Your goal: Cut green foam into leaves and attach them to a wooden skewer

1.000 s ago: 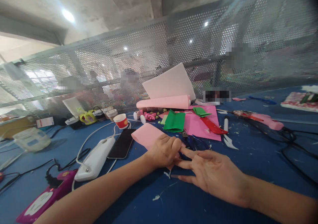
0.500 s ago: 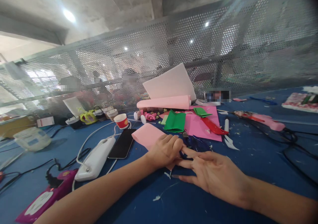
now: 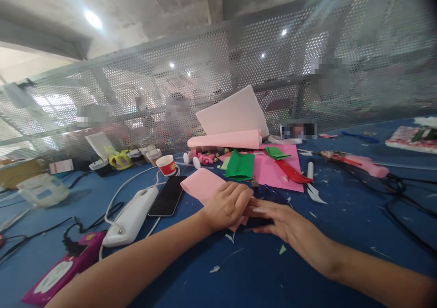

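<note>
My left hand lies curled, knuckles up, on the near end of a light pink foam sheet on the blue table, its fingers closed on the sheet's edge. My right hand lies low on the table just to its right, fingers together and pointing left, fingertips touching the left hand's fingers. What the right fingers hold, if anything, is hidden. Dark scissors lie right behind both hands.
A black phone and a white power strip lie at the left. Behind are green paper, a magenta sheet, a rolled pink foam, a red paper cup and a pink glue gun with cables. A perforated metal screen backs the table.
My right hand has turned flatter and drawn its spread fingers together, sliding left against the left hand. The left hand has stayed on the pink sheet.
</note>
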`<state>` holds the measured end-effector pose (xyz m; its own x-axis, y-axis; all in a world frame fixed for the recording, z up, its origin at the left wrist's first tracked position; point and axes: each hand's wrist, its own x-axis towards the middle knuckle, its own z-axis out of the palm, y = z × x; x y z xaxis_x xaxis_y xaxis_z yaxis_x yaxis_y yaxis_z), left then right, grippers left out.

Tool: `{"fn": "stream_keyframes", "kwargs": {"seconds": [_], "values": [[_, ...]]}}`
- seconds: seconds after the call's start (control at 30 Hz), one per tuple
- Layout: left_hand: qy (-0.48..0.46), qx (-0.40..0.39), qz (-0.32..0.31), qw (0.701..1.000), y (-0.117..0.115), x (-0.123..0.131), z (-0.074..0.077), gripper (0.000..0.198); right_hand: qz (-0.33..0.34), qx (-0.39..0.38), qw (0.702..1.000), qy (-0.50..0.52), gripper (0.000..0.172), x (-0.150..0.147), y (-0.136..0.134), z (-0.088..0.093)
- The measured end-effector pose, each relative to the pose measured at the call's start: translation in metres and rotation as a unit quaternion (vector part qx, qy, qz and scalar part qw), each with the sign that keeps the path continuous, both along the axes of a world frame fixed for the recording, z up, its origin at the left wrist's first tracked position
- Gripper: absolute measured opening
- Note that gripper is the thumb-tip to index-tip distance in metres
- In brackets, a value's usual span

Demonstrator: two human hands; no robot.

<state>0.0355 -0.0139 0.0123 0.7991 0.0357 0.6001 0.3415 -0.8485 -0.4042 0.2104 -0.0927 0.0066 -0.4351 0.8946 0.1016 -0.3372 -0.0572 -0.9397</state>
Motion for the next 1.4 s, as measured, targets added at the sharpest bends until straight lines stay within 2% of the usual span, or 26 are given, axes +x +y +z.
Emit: {"fn": "stream_keyframes", "kwargs": {"seconds": [0.1, 0.23, 0.47, 0.57, 0.63, 0.77, 0.93, 1.2, 1.4], "values": [[0.016, 0.008, 0.012, 1.000, -0.001, 0.001, 0.001, 0.021, -0.063, 0.044, 0.995, -0.070, 0.038, 0.001, -0.002, -0.001], [0.021, 0.017, 0.026, 0.999, -0.003, 0.002, 0.002, 0.020, -0.101, 0.100, 0.979, -0.146, 0.039, 0.002, -0.003, 0.001], [0.027, 0.040, 0.014, 0.999, -0.002, 0.000, 0.000, 0.019, -0.125, 0.250, 0.917, -0.285, 0.035, 0.006, -0.002, -0.001], [0.015, 0.051, 0.008, 0.999, -0.002, -0.001, -0.001, 0.018, -0.145, 0.288, 0.891, -0.320, 0.034, 0.004, -0.003, -0.001], [0.010, 0.051, 0.010, 0.999, -0.004, -0.002, -0.002, 0.019, -0.148, 0.295, 0.884, -0.331, 0.033, 0.003, -0.004, -0.001], [-0.007, 0.029, -0.002, 1.000, -0.004, -0.003, -0.003, 0.017, -0.143, 0.291, 0.888, -0.327, 0.032, 0.001, -0.007, -0.001], [-0.051, -0.044, -0.037, 0.997, 0.001, -0.003, -0.004, 0.019, -0.141, 0.274, 0.898, -0.315, 0.034, 0.002, -0.007, -0.002], [-0.080, -0.099, -0.028, 0.991, 0.008, -0.003, -0.007, 0.028, -0.123, 0.177, 0.956, -0.197, 0.040, 0.003, -0.004, -0.002], [-0.094, -0.130, -0.023, 0.987, 0.010, -0.004, -0.009, 0.031, -0.131, 0.143, 0.972, -0.134, 0.039, 0.006, 0.002, -0.008]]}}
